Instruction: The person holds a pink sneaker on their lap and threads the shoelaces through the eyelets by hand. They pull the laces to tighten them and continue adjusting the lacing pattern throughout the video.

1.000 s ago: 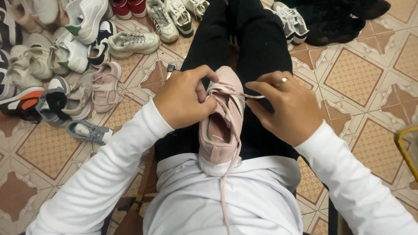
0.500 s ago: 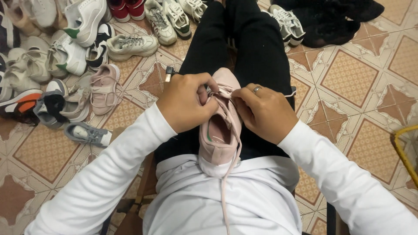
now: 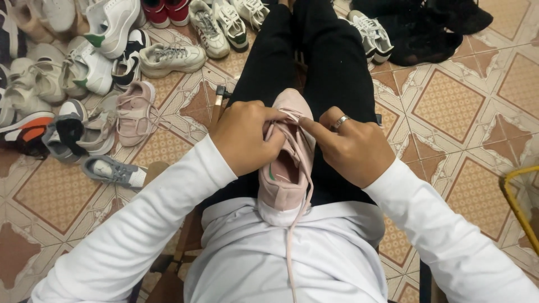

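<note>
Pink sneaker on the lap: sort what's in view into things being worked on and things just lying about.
In hand:
pink sneaker
its pink lace
left hand
right hand

Lying about:
matching pink sneaker on the floor
grey sneaker
red shoes
black shoes

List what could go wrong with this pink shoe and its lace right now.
1. The pink shoe only rests on the lap, propped by the left hand; a tug from the right hand could tip it to the tiled floor.
2. The loose lace hangs down over the white shirt and might snag or slip out of an eyelet.
</note>
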